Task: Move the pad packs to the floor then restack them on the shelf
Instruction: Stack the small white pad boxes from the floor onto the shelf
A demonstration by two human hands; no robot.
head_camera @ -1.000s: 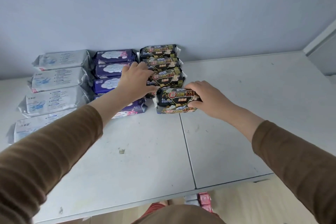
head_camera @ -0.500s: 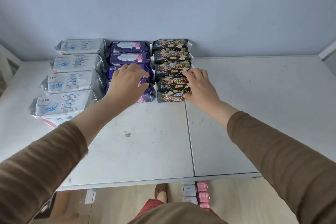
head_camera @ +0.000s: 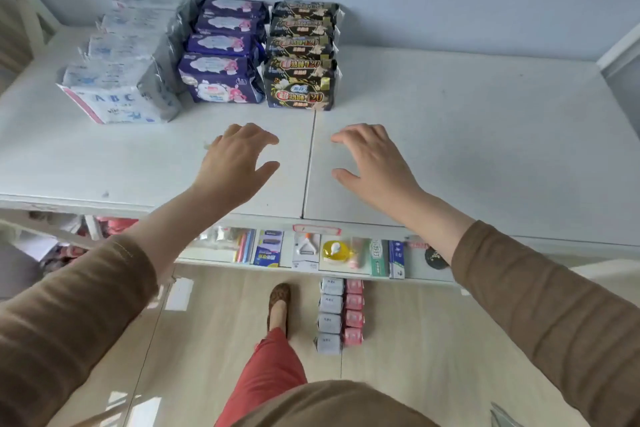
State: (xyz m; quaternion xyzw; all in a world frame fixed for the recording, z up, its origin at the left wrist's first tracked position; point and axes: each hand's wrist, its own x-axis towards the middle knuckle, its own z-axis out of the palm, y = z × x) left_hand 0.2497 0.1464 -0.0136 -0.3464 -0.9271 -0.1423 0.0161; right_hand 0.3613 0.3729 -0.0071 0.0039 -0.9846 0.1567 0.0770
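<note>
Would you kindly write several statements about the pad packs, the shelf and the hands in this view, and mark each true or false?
1. Both hands are empty. True: left hand and right hand hover open over the shelf top.
2. The black packs sit left of the purple packs. False: they are on the right.
3. The white packs form the leftmost row. True.
4. No packs are on the floor. False: grey and pink packs lie there in two columns.
5. The right hand touches a black pack. False: it is clear of them.
</note>
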